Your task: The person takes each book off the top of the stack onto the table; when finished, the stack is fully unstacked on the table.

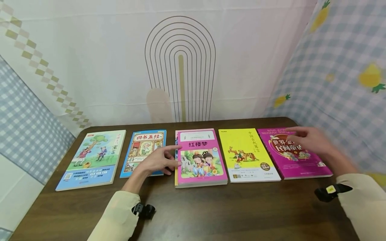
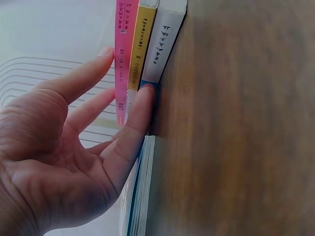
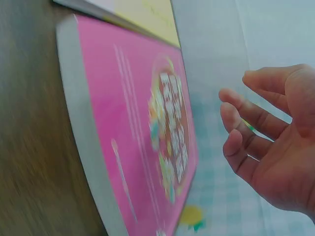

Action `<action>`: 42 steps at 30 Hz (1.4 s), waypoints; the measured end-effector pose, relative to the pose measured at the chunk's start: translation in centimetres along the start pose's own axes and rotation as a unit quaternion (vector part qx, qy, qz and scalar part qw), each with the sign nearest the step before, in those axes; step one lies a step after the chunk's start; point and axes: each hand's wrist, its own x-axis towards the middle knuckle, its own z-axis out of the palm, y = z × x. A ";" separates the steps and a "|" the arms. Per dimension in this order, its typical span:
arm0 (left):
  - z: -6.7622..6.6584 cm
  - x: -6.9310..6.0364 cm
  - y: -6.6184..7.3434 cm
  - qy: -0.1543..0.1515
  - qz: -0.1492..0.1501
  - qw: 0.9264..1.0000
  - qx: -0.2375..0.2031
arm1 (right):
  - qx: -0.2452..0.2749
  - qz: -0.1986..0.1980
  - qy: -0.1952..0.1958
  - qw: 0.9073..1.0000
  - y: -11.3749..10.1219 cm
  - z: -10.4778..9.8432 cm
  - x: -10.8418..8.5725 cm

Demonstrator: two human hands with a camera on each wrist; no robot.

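Observation:
Several books lie in a row on a dark wooden table. A pink book (image 1: 201,157) tops a stack in the middle; in the left wrist view its pink spine (image 2: 123,59) is above a yellow spine (image 2: 140,49) and a white one (image 2: 165,42). My left hand (image 1: 158,160) touches the stack's left side with extended fingers (image 2: 74,147). Above the magenta book (image 1: 297,154) at the far right hovers my right hand (image 1: 313,142), its fingers loosely bent and holding nothing; the right wrist view shows a gap between that hand (image 3: 275,132) and the cover (image 3: 118,118).
Left of the stack are a blue-bordered book (image 1: 144,150) and a green-and-blue book (image 1: 91,159). A yellow book (image 1: 247,154) lies between the stack and the magenta book. The wooden table (image 1: 193,214) meets a patterned cloth (image 1: 247,60) behind and checked cloth at both sides.

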 end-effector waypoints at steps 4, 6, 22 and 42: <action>0.2 0.2 0.2 0.000 -0.008 1.000 0.009 | 0.004 -0.019 -0.006 1.000 -1.9 1.2 -0.3; 0.2 0.2 0.2 0.001 -0.012 1.000 0.007 | 0.006 -0.030 -0.004 1.000 -3.0 1.7 -0.5; 0.4 0.4 0.8 0.014 -0.016 0.998 0.055 | 0.108 -0.141 -0.039 0.983 -8.9 5.8 0.0; 0.7 0.5 1.0 0.018 -0.010 0.996 0.085 | 0.198 -0.103 -0.111 0.968 -11.5 12.0 1.9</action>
